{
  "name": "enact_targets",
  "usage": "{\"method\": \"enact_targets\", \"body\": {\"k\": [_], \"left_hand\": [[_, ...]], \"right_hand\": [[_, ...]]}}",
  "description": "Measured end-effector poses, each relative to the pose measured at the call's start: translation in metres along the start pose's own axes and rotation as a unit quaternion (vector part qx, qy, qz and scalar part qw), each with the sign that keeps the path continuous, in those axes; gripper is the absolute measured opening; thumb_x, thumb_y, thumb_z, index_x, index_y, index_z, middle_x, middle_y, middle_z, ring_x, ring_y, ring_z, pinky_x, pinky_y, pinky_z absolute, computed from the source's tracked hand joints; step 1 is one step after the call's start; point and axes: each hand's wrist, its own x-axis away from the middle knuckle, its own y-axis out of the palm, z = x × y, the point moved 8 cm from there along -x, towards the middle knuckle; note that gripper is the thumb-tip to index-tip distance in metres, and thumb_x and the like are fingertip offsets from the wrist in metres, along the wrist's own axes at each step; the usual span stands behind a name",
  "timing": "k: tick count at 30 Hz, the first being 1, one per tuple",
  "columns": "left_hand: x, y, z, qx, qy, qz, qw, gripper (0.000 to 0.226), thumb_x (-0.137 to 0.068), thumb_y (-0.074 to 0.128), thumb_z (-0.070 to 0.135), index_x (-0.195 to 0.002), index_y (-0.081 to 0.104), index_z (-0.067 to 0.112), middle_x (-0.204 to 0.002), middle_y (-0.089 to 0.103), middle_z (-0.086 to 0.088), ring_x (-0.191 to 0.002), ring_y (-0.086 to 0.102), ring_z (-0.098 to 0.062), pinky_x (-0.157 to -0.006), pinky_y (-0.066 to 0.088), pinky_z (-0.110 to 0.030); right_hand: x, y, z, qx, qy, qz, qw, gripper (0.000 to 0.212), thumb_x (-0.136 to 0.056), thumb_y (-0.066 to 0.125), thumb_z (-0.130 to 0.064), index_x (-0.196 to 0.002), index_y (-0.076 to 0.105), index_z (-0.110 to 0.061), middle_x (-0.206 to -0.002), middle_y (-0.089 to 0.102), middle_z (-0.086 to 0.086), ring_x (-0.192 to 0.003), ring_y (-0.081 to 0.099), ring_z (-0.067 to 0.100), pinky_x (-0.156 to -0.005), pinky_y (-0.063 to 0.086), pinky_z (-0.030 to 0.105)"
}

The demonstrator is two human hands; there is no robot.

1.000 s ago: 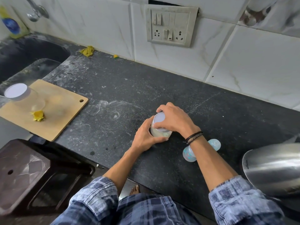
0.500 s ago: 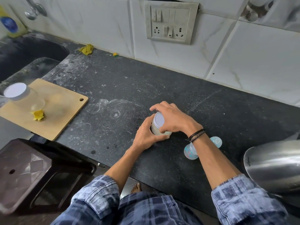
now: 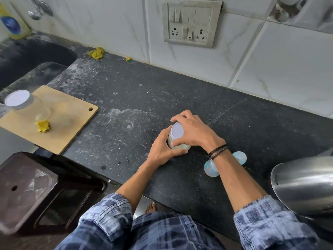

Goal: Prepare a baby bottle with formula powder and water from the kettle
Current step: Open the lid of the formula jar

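A small clear jar with a white lid (image 3: 177,132) stands on the black counter (image 3: 162,91); pale powder shows through its lower wall. My left hand (image 3: 163,149) wraps the jar's body from the near side. My right hand (image 3: 195,131) grips the lid from above and the right. A clear baby bottle (image 3: 210,167) with pale blue ends lies on its side behind my right wrist, partly hidden by the forearm. The steel kettle (image 3: 304,184) stands at the right edge of the view.
A wooden cutting board (image 3: 68,123) at the left holds a second white-lidded clear jar (image 3: 18,100) and a yellow scrap (image 3: 42,125). A dark sink (image 3: 27,58) lies beyond it. A brown plastic stool (image 3: 36,188) stands below the counter edge. A socket panel (image 3: 189,22) is on the tiled wall.
My right hand has turned around the lid, its fingers shifting leftward over the top, and the jar leans slightly. My left hand keeps its hold on the body. The view has shifted slightly.
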Motion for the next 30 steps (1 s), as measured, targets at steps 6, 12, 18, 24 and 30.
{"method": "enact_targets", "body": {"k": [6,12,18,24,30], "left_hand": [[0.0003,-0.0005,-0.0002,0.000,0.001,0.005,1.000,0.097,-0.058,0.092,0.060,-0.141,0.047,0.044,-0.129,0.057,0.025,-0.120,0.057,-0.002,-0.102,0.052,-0.043],[0.0013,0.0005,0.0006,0.004,-0.003,0.006,1.000,0.095,-0.057,0.092,0.059,-0.140,0.047,0.047,-0.129,0.057,0.025,-0.117,0.058,0.001,-0.099,0.053,-0.039],[0.0013,-0.0004,0.0011,-0.002,0.001,0.008,1.000,0.095,-0.057,0.092,0.059,-0.140,0.047,0.045,-0.130,0.057,0.025,-0.119,0.057,0.002,-0.101,0.052,-0.038],[0.0015,-0.0006,0.0017,-0.002,-0.003,0.007,1.000,0.093,-0.056,0.091,0.061,-0.136,0.046,0.051,-0.126,0.057,0.028,-0.115,0.058,0.003,-0.098,0.053,-0.036],[0.0009,-0.0017,-0.0014,-0.005,-0.004,0.008,1.000,0.094,-0.057,0.091,0.062,-0.139,0.047,0.045,-0.128,0.057,0.025,-0.117,0.058,0.000,-0.100,0.053,-0.042]], "right_hand": [[0.0009,0.0004,-0.0037,0.010,-0.014,-0.005,1.000,0.082,-0.074,0.082,-0.015,-0.145,0.045,-0.036,-0.141,0.042,-0.006,-0.132,0.041,0.024,-0.097,0.050,0.044],[0.0023,-0.0049,0.0025,0.014,0.029,0.029,0.999,0.083,-0.074,0.088,-0.041,-0.146,0.046,-0.034,-0.139,0.044,-0.002,-0.127,0.049,0.026,-0.096,0.051,0.047],[0.0014,0.0021,-0.0045,0.006,-0.004,-0.008,1.000,0.084,-0.073,0.085,-0.019,-0.145,0.046,-0.038,-0.151,0.032,-0.009,-0.136,0.037,0.022,-0.090,0.048,0.041],[-0.0026,-0.0031,-0.0010,0.020,0.023,0.020,0.999,0.071,-0.078,0.084,-0.027,-0.141,0.050,-0.033,-0.137,0.045,-0.002,-0.127,0.046,0.025,-0.086,0.045,0.038],[-0.0028,0.0030,-0.0034,0.010,0.026,-0.042,0.999,0.090,-0.070,0.090,-0.032,-0.146,0.043,-0.039,-0.143,0.034,-0.005,-0.127,0.042,0.022,-0.091,0.047,0.041]]}}
